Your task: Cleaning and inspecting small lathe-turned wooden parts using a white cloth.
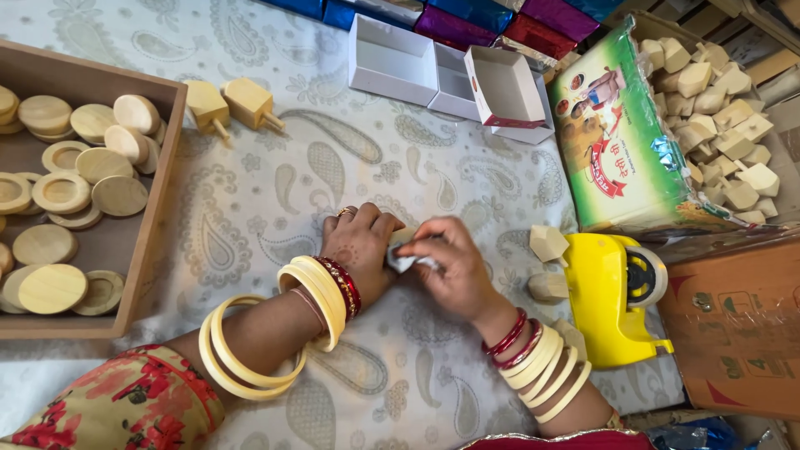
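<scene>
Both my hands meet at the middle of a paisley cloth [275,192]. My left hand [360,250] presses down on a small wooden piece [402,237], mostly hidden under the fingers. My right hand [446,267] pinches a bit of white wrapping [407,263] around that piece. Cream and red bangles sit on both wrists. Just right of my right hand lie two loose wooden pieces [548,243] and a yellow tape dispenser [612,296].
A wooden tray [154,192] with several round wooden discs is at the left. Two wooden tops [225,104] lie beyond it. Open white small boxes [450,71] stand at the back. A green bag [633,142] of several wooden pieces and a brown carton [742,333] are at the right.
</scene>
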